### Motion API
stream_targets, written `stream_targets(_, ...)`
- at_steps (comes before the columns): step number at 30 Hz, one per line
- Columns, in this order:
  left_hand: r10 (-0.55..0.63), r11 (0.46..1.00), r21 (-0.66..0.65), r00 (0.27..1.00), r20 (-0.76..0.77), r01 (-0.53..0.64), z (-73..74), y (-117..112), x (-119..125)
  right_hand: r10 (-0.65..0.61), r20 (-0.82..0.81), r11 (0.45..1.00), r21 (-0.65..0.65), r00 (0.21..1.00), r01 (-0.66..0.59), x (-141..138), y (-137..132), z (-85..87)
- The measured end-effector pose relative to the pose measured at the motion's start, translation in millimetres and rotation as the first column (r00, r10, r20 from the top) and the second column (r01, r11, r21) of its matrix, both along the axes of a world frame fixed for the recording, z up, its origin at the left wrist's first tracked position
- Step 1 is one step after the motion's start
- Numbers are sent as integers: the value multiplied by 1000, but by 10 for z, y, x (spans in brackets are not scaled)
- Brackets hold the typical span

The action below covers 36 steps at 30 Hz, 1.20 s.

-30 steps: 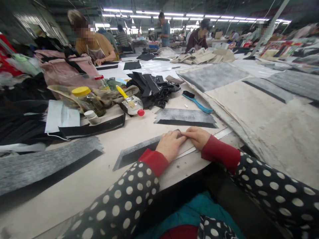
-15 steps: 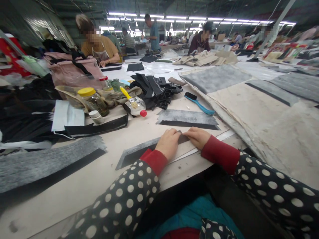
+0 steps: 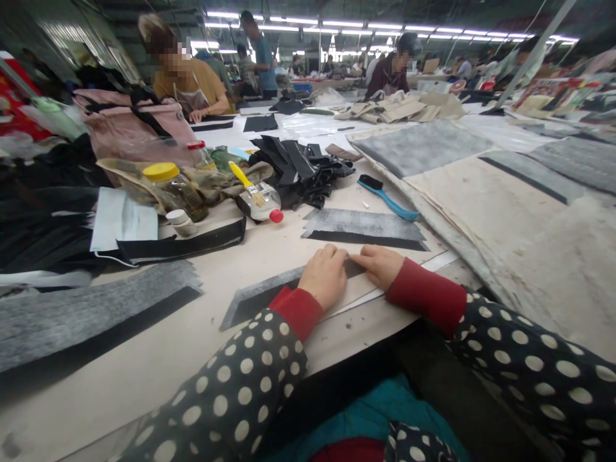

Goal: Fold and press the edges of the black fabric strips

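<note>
A narrow grey-and-black fabric strip (image 3: pixel 262 296) lies at a slant on the table in front of me. My left hand (image 3: pixel 324 276) rests over its right part, fingers closed on the edge and hiding some of it. Close beside it, my right hand (image 3: pixel 381 264) pinches the strip's right end, its fingertips nearly meeting the left ones. Just below the hands lies a flat white strip (image 3: pixel 363 299). Beyond them is a stack of grey-and-black cut pieces (image 3: pixel 366 226), and behind that a blue brush (image 3: pixel 392 204) with dark bristles.
To the left lie more grey strips (image 3: pixel 120 308), a face mask (image 3: pixel 122 221), a small white-capped bottle (image 3: pixel 181 223) and a yellow-lidded jar (image 3: pixel 173 186). A yellow-handled paintbrush (image 3: pixel 248 183) lies by a black fabric pile (image 3: pixel 298 167). Layered sheets (image 3: pixel 462 199) cover the right. Co-workers stand beyond.
My view has shifted slightly. Both hands stay at the strip's right end with almost no movement. A standing person in the background has shifted left.
</note>
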State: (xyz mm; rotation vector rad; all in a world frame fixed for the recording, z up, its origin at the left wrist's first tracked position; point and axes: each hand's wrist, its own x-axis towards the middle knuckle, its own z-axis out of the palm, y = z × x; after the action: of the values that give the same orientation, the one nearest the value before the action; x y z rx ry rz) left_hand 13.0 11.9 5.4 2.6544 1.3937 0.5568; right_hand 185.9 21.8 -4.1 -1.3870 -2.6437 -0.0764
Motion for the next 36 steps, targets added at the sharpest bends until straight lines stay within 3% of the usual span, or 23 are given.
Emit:
stream_targets(3,-17,1000,13,999,-34,17,-4,7,14,-44,68,999,-13,997,45,-50,12,11)
stream_targets(7,-28,1000,10,994,-103,30,13,-2,32,-11,-24,1000,3,1000,11,-4,-5,2)
stream_targets(11,-8,1000,21,991,-130,11,52,-20,44,23,-87,998,68,996,-17,112,-139,-42)
stream_targets(17,25,999,-32,993,-115,-29,68,6,14,-55,-80,992,113,995,64,232,-350,-74)
stream_targets(21,95,994,-50,993,-63,-99,41,38,-37,-51,-160,998,-39,986,45,305,-248,57)
stream_targets(25,107,991,-66,991,-80,-112,33,41,-67,-176,-156,975,-163,972,150,216,-21,245)
stream_targets(30,114,990,-70,989,-94,-121,33,29,-75,-352,-146,862,-435,924,260,-18,285,280)
stream_targets(34,106,991,-71,991,-81,-112,27,27,-79,-387,-282,751,-649,878,122,-46,431,188)
stream_targets(36,103,991,-83,993,-66,-108,23,34,-83,-375,-369,744,-667,850,38,-28,441,153)
